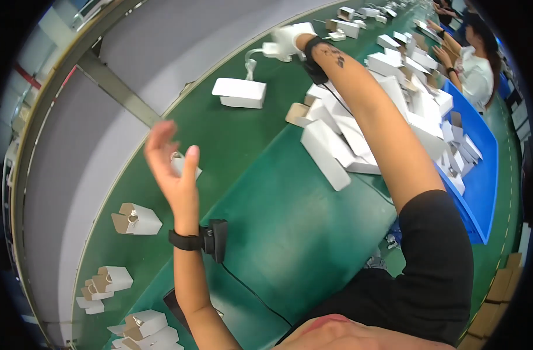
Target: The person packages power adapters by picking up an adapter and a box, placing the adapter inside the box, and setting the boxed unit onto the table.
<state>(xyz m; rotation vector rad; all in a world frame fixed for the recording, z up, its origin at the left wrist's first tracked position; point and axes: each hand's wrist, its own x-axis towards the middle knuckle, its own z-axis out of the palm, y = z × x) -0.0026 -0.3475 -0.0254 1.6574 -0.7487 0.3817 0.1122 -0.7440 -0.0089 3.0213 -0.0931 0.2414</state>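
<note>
My left hand [176, 166] is raised over the green belt, fingers apart, nothing held in it. Partly hidden behind it lies a small white box [194, 170]. My right hand [287, 43], in a white glove, stretches far forward across the belt. Its fingers close on a white power adapter [271, 51], from which a white cable [250, 64] hangs toward the belt; the fingertips blend with the white adapter. Just nearer lies a closed white box [240, 93]. Another white box [304, 28] shows behind the glove.
White cartons [336, 140] pile up under my right arm, beside a blue bin [482, 192] holding more. Opened boxes [143, 220] with white contents stand along the left of the belt. A grey barrier [132, 70] edges the far side. A co-worker [473, 70] sits at upper right.
</note>
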